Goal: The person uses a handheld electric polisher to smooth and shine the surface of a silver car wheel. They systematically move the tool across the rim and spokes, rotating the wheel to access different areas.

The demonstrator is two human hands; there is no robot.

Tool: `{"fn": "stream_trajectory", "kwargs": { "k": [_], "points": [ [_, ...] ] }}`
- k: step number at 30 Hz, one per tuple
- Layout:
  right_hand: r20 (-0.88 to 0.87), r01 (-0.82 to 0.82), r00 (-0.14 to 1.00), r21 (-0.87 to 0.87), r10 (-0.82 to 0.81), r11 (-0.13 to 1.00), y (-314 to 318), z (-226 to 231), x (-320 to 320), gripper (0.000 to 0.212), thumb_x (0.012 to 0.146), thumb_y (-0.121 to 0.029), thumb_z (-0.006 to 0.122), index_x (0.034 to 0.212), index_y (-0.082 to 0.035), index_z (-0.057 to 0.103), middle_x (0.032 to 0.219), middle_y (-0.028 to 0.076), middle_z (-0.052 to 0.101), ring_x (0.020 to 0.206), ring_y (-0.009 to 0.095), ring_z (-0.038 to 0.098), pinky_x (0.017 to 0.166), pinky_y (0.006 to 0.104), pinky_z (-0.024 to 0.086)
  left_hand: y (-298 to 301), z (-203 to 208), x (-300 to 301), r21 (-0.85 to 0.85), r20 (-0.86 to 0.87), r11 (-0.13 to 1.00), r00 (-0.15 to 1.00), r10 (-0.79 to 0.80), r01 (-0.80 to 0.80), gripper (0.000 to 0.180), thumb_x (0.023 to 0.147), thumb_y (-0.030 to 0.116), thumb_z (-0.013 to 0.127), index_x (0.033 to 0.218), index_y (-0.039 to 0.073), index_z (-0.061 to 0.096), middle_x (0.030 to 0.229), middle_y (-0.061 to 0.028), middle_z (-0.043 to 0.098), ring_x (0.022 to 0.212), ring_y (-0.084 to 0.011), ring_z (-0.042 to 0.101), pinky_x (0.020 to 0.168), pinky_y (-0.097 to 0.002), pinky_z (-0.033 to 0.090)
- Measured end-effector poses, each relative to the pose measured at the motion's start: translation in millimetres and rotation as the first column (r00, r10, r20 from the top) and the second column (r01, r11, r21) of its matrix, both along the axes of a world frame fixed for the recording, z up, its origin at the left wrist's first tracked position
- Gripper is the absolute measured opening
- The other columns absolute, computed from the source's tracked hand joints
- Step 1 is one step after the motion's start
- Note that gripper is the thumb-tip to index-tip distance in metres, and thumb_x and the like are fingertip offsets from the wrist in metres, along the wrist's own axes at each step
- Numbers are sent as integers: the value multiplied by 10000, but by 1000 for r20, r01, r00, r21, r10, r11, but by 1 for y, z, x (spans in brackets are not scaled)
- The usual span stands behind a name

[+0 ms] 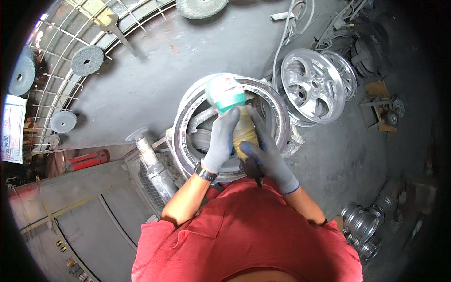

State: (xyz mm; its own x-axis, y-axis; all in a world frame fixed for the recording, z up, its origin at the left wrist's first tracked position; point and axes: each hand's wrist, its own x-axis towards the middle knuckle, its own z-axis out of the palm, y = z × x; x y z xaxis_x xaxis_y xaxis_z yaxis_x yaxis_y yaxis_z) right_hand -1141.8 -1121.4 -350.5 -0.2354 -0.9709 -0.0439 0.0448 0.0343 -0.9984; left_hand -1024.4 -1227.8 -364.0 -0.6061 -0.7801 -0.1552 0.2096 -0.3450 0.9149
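Both of my hands wear grey gloves and grip an angle grinder (245, 133) with a dusty yellowish body and a green band near its head. My left hand (222, 140) closes around its left side, just behind the band. Around the rear of the body wraps my right hand (274, 162), its blue fingertips lying across it. The grinder's pale, blurred head is over the far side of a wheel rim ring (280, 110) with small holes around its edge; whether it touches the metal I cannot tell. Inside the ring, the tool and hands hide part of the view.
Left of the ring lies a second dusty power tool (159, 173). Silver alloy wheels (335, 87) lean at the right, near hanging cables (278, 61). A wire rack (61, 40) with round abrasive discs (87, 60) curves along the upper left. More rims (361, 223) are stacked lower right.
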Motion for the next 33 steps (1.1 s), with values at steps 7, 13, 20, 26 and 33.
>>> {"fn": "stream_trajectory", "kwargs": {
  "k": [7, 13, 20, 26, 33],
  "points": [
    [-39, -164, 986, -20, 163, 986, -4, 10, 3, 865, 974, -223, 712, 1662, 18, 247, 1662, 242, 370, 1561, 306, 335, 1262, 405, 284, 16, -15, 20, 223, -97, 948, 962, 254, -228, 497, 1107, 426, 504, 1297, -16, 629, 1151, -105, 692, 1008, -150, 665, 904, -330, 540],
    [158, 84, 983, 64, -93, 994, 2, 14, -2, 865, 983, -156, 708, 1675, 1, 214, 1669, 198, 356, 1548, 276, 338, 1250, 392, 304, -6, -10, -11, 136, -50, 988, 997, -62, 68, 434, 1135, 354, 487, 1283, -13, 666, 1180, -68, 712, 1045, -130, 675, 921, -322, 536],
    [-81, -166, 983, 18, 167, 986, -12, 24, 11, 832, 1002, -188, 681, 1671, 5, 225, 1645, 225, 390, 1521, 269, 383, 1238, 390, 324, 6, -1, 27, 280, -120, 947, 973, 199, -159, 523, 1102, 468, 521, 1366, 22, 588, 1187, -103, 687, 1072, -181, 688, 944, -345, 561],
    [69, -288, 957, 70, 283, 955, -20, 45, 14, 806, 999, -178, 633, 1669, 10, 226, 1623, 262, 414, 1498, 319, 430, 1234, 413, 332, 16, 25, 34, 363, -193, 892, 915, 354, -269, 562, 1068, 531, 566, 1439, 110, 525, 1240, -106, 660, 1103, -205, 686, 954, -380, 586],
    [209, 44, 975, 173, -80, 984, -4, 44, -8, 779, 1000, -145, 613, 1668, 4, 241, 1632, 210, 408, 1495, 286, 416, 1237, 388, 318, -9, 17, -25, 538, -208, 840, 977, 45, 76, 481, 1084, 439, 577, 1308, 15, 614, 1140, -74, 688, 980, -156, 703, 860, -322, 580]
  ]
}}
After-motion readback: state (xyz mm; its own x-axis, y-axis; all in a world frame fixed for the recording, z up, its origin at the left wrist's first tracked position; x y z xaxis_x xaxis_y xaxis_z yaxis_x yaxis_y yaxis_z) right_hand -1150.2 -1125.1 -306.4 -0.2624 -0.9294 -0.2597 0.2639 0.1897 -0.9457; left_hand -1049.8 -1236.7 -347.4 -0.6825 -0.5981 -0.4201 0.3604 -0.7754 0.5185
